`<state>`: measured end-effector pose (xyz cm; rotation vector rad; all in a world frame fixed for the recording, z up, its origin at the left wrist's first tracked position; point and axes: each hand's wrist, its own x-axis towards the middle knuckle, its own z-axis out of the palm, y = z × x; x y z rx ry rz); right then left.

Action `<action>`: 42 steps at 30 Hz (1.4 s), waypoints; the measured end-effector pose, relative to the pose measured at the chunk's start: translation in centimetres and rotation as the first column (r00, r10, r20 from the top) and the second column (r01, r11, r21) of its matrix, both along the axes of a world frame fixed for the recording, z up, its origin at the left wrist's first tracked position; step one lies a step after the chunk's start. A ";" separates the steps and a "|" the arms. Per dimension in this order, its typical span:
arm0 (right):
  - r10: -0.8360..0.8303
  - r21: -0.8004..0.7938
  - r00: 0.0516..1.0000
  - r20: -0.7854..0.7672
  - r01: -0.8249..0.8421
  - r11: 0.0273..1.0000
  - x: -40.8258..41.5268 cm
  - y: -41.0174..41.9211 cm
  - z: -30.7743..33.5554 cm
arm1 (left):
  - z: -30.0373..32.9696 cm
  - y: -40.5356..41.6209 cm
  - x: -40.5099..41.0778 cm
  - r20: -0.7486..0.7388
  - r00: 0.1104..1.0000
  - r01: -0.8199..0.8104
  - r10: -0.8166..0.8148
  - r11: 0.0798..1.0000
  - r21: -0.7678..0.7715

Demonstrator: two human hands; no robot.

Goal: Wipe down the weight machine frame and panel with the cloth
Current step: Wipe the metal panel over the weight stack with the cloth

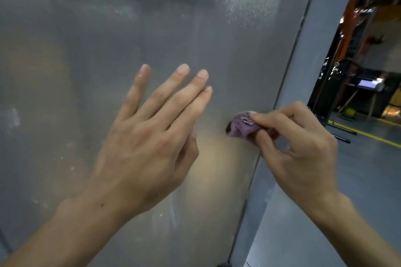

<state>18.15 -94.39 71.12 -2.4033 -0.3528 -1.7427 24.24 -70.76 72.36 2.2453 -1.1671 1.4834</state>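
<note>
- Head view, the only one I have: grey panel (134, 28) fills most of it, smudged, with pale dusty speckling toward its upper right.
- My left hand (143, 136) is spread in front of the panel, fingers (182, 93) straight and wide, holding nothing; I cannot tell whether the palm touches the surface.
- My right hand (301, 149) pinches a small bunched purple cloth (240, 127) between thumb and forefinger, the other fingers curled.
- I see the cloth against the panel's right side, just beside the dark seam where the lighter grey frame (308, 71) begins.
- A pale patch shows on the cloth; I can read no writing, label or brand there or on the panel.
- Far right, past the frame: grey floor (368, 158) with a yellow line (373, 135), and blurred dark and orange equipment.
</note>
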 end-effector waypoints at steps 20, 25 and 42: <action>0.074 -0.134 0.950 0.304 -0.035 0.990 2.6 -0.5 -5.0 | -2.7 0.8 2.8 0.344 0.928 -0.172 0.143 0.983 0.056; 0.098 -0.179 0.936 0.339 -0.039 0.983 2.9 -0.9 -5.6 | -2.7 0.7 2.7 0.368 0.916 -0.188 0.160 0.981 0.041; 0.081 -0.115 0.944 0.321 -0.046 0.992 2.9 -0.3 -2.6 | -4.0 1.2 2.0 0.275 0.939 -0.232 0.208 0.971 0.055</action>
